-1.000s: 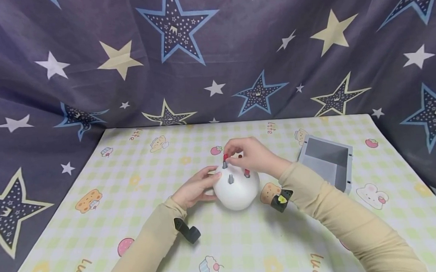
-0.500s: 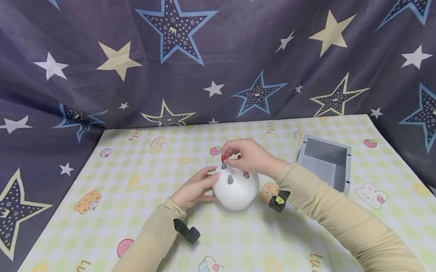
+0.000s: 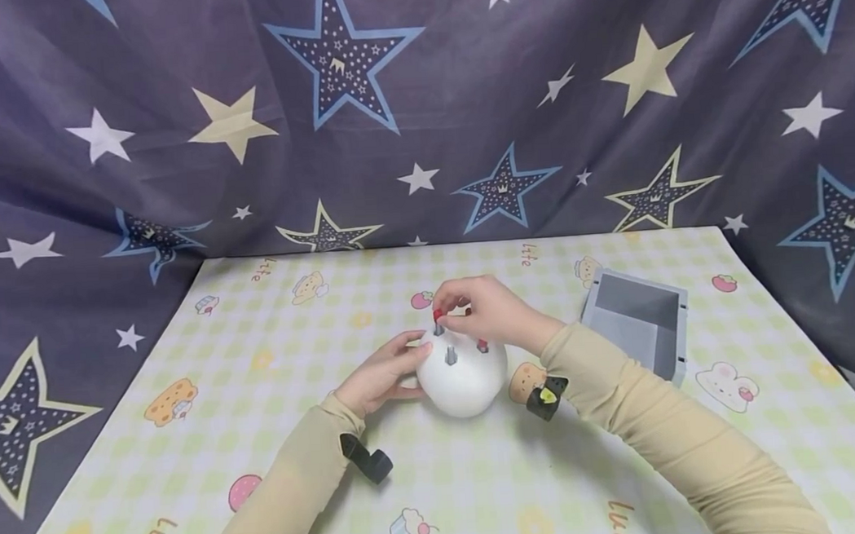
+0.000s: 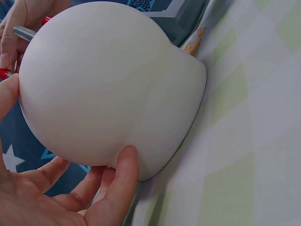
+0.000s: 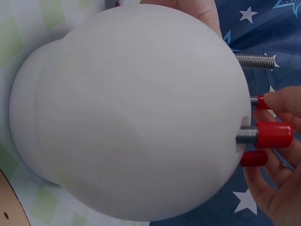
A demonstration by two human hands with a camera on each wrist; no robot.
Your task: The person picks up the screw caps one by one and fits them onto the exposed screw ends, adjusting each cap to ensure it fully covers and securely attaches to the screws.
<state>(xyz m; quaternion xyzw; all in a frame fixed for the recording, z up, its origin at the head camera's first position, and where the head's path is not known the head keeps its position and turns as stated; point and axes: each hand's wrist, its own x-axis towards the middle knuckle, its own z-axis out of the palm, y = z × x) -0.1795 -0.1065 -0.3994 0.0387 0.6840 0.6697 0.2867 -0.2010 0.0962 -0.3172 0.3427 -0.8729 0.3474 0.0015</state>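
A white ball-shaped body (image 3: 464,387) with a flared base stands on the table, threaded bolts sticking out of its upper part. My left hand (image 3: 383,376) grips its left side, thumb near the top and fingertips (image 4: 127,155) pressing lower down. With thumb and fingers, my right hand (image 3: 492,308) pinches a small red cap (image 5: 263,101) on the far-left bolt. A bare threaded bolt (image 3: 451,354) faces me. On the right, a bigger red cap (image 5: 275,135) sits on another bolt, and a darker red cap (image 5: 254,158) shows beside it, partly behind my right hand in the head view.
A grey open box (image 3: 683,317) stands to the right, behind my right forearm. A checked cloth (image 3: 325,510) with printed cartoons covers the table. Dark star-patterned fabric (image 3: 392,163) hangs along the table's back edge.
The head view has shifted slightly. My right fingers have moved very little about the red cap; the white body and my left hand have stayed in place.
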